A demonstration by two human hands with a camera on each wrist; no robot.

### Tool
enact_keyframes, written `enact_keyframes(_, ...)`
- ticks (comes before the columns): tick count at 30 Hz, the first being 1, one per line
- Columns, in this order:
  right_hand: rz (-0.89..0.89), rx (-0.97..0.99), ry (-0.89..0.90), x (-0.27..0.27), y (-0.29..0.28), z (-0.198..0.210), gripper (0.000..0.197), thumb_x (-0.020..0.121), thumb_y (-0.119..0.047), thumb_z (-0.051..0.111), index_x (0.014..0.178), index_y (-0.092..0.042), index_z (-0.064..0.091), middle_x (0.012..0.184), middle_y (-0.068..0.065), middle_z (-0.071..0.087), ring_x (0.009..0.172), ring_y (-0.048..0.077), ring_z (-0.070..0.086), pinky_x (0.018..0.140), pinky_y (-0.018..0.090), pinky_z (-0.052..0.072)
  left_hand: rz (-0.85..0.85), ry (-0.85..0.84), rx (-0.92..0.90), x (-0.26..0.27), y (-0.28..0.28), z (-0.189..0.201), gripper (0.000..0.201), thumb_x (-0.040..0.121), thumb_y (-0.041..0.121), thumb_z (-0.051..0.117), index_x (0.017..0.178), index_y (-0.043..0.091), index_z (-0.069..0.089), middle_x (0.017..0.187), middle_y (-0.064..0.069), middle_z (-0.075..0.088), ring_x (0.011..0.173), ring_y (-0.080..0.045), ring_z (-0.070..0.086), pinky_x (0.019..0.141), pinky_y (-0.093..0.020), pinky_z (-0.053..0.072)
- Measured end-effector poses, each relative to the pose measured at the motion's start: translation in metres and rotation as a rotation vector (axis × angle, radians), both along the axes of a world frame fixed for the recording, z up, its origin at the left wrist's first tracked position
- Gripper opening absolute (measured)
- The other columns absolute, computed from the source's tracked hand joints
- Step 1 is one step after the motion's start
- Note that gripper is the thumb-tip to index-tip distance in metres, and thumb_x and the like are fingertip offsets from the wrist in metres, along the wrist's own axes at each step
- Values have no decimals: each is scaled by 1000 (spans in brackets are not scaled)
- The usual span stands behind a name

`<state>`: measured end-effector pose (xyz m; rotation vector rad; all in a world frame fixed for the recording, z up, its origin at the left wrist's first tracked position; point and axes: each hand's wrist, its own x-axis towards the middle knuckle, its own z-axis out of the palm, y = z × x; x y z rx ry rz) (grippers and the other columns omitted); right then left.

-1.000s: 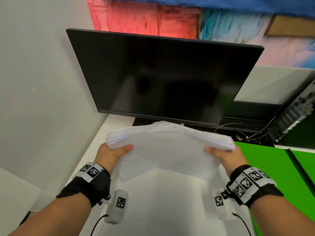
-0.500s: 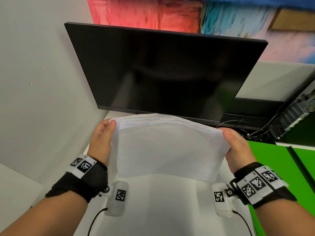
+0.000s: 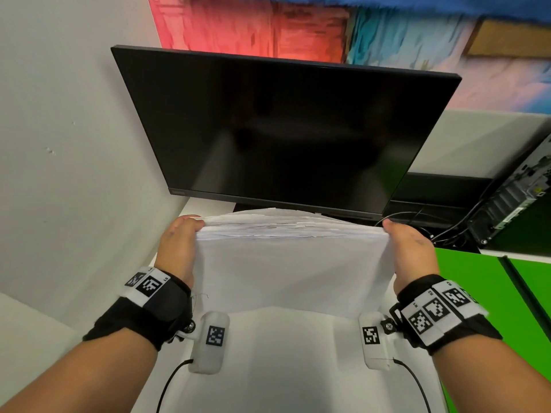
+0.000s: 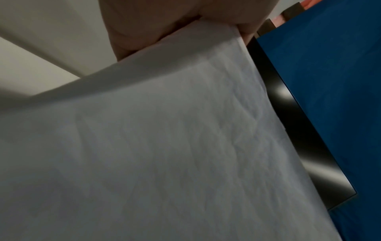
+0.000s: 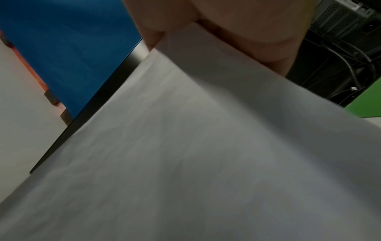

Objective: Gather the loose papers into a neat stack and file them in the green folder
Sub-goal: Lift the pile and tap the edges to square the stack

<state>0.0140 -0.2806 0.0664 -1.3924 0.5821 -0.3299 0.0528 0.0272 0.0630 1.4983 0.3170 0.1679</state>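
Observation:
A thick stack of white papers (image 3: 292, 263) stands nearly upright on its lower edge on the white desk (image 3: 286, 368), in front of me. My left hand (image 3: 179, 245) grips its left side and my right hand (image 3: 411, 251) grips its right side, both near the top corners. The top edges of the sheets look slightly uneven. The papers (image 4: 164, 154) fill the left wrist view, with my left hand (image 4: 175, 21) at their top edge. The right wrist view is likewise filled by the papers (image 5: 195, 154), held by my right hand (image 5: 237, 24). The green folder (image 3: 483, 308) lies open on the desk to the right.
A black monitor (image 3: 283, 129) stands close behind the papers. A computer case (image 3: 512, 204) and cables (image 3: 417, 219) sit at the back right. A white wall (image 3: 59, 144) bounds the left side.
The stack has been tipped from lying bowed and nearly flat in my hands to standing upright on the desk. My hands have shifted up to its top corners.

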Motion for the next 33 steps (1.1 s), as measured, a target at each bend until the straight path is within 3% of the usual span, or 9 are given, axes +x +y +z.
enact_keyframes(5,47,2,-48,-4,3,2,22,85,-27,62,66,-17,56,64,-1,55,62,16,49,58,27,37,-68,4,-33,0,4,-4,21,60,37,53,73,22,60,87,-7,56,89,-27,51,82,-41,38)
enact_keyframes(9,24,-52,-20,3,-4,-13,18,74,-32,70,74,-16,61,75,4,57,79,23,52,65,30,42,-50,13,-25,1,6,-7,23,60,36,53,74,18,58,88,-12,55,88,-28,51,80,-40,38)
enact_keyframes(12,82,-24,-40,5,-7,-18,64,53,-56,70,99,-12,64,95,5,66,91,24,59,82,38,49,-64,72,-32,5,9,-10,42,57,51,55,83,20,63,100,-10,60,97,-28,55,86,-41,41)
enact_keyframes(15,271,-11,-142,2,-15,-22,66,39,-50,84,92,-19,62,80,-5,71,76,15,66,64,25,54,-174,67,-2,6,13,-21,73,65,66,58,118,16,57,116,-8,64,106,-24,61,92,-33,51)
enact_keyframes(17,357,41,-133,-3,-18,-30,75,30,-35,90,98,-16,63,80,-4,75,74,17,70,60,23,56,-222,62,5,-2,11,-25,74,56,48,71,119,12,56,110,-8,67,97,-22,66,74,-24,56)
enact_keyframes(19,346,62,-70,-9,-15,-41,81,16,-35,93,90,-13,69,78,1,77,70,20,72,58,28,57,-223,131,34,-9,8,-30,68,43,37,82,106,16,67,103,-8,72,93,-26,69,76,-34,57)
enact_keyframes(23,146,80,-79,-24,13,-40,24,62,-5,81,81,-13,69,61,-7,73,58,13,70,51,21,56,-31,96,87,-26,-9,-22,26,62,17,84,83,21,69,90,-2,73,80,-18,69,76,-31,54)
enact_keyframes(27,66,-25,-239,-37,33,-30,28,72,2,72,82,-23,65,68,-20,72,66,-5,66,67,12,54,-77,-167,195,-42,-12,-9,37,65,19,81,100,19,69,97,1,72,86,-7,68,72,-15,53)
enact_keyframes(33,104,-66,-24,-27,25,-53,18,75,-5,73,81,-20,66,90,8,71,86,30,67,88,42,53,-68,58,371,-33,-3,-33,40,68,14,80,105,18,63,100,-2,64,101,-26,63,82,-29,45)
